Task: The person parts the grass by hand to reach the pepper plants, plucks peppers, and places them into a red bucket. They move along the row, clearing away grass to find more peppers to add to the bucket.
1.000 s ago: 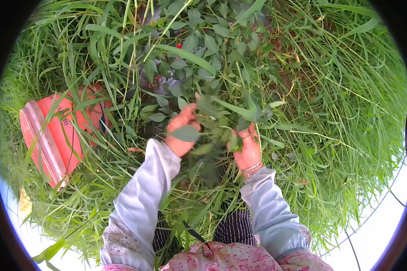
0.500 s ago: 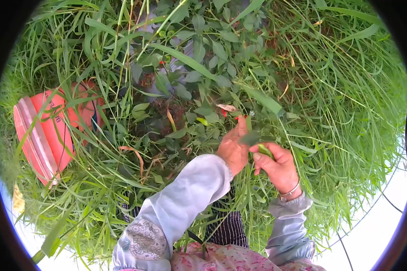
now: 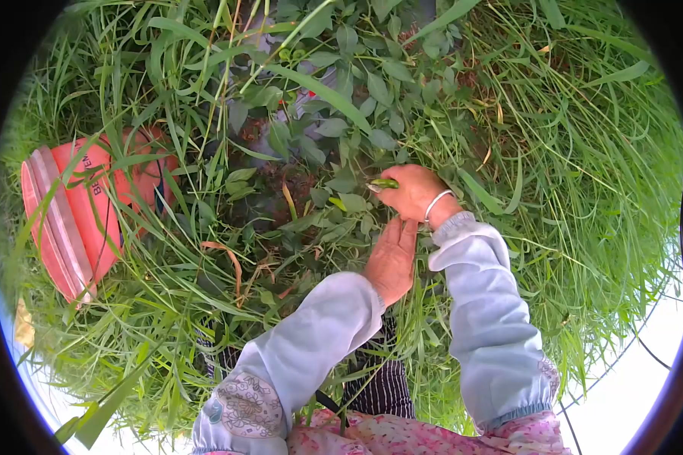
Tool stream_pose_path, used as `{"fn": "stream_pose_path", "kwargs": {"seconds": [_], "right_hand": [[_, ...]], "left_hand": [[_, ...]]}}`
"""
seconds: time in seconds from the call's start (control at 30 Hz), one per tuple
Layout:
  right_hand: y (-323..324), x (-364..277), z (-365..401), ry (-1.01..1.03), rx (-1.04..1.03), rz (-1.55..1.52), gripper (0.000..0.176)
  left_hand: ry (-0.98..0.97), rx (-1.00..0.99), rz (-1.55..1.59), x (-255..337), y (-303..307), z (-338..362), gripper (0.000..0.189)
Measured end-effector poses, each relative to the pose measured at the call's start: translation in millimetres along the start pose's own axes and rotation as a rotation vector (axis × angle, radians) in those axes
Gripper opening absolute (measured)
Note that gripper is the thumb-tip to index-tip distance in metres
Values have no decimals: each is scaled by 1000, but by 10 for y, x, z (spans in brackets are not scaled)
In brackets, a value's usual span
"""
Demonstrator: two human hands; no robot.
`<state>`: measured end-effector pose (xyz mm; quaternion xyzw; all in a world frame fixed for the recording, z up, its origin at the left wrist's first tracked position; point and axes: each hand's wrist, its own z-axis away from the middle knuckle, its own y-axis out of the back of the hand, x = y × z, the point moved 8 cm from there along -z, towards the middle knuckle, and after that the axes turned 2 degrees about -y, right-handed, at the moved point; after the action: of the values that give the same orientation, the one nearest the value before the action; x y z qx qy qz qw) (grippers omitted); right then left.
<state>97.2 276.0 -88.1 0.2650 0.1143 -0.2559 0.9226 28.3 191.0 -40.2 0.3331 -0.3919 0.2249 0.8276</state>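
My right hand [image 3: 411, 190] is closed around a small green chilli pepper [image 3: 382, 183], whose tip sticks out to the left of my fingers, just above the leafy pepper plant [image 3: 341, 114]. My left hand [image 3: 391, 258] hangs just below it with flat, loose fingers, holding nothing, its fingertips close to my right wrist and a silver bangle [image 3: 435, 203]. Both arms wear pale blue sleeves.
An orange bucket [image 3: 83, 212] lies among tall grass at the left. Long grass [image 3: 577, 167] surrounds the plant on all sides. A small red pepper [image 3: 310, 94] shows deep in the leaves at the top. My flowered, striped clothing fills the bottom.
My right hand has risen and moved left over the plant, still closed on the green chilli. My left hand has dropped slightly and let go of the leaves.
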Motion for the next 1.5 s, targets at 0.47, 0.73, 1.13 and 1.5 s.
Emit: {"fn": "stream_pose_path", "kwargs": {"seconds": [0.47,0.73,1.13,1.5], "right_hand": [[35,170,40,-254,-113,-240,29],[-33,215,-42,-77,-64,-130,33],[-124,339,-44,-133,8,-281,25],[-99,355,-52,-26,91,-304,26]], "left_hand": [[335,326,509,-1349,1137,-714,18],[310,500,681,-1865,1564,-1197,38],[597,262,781,-1513,1203,-1486,42],[-84,519,1700,-2037,993,-1566,31]]}}
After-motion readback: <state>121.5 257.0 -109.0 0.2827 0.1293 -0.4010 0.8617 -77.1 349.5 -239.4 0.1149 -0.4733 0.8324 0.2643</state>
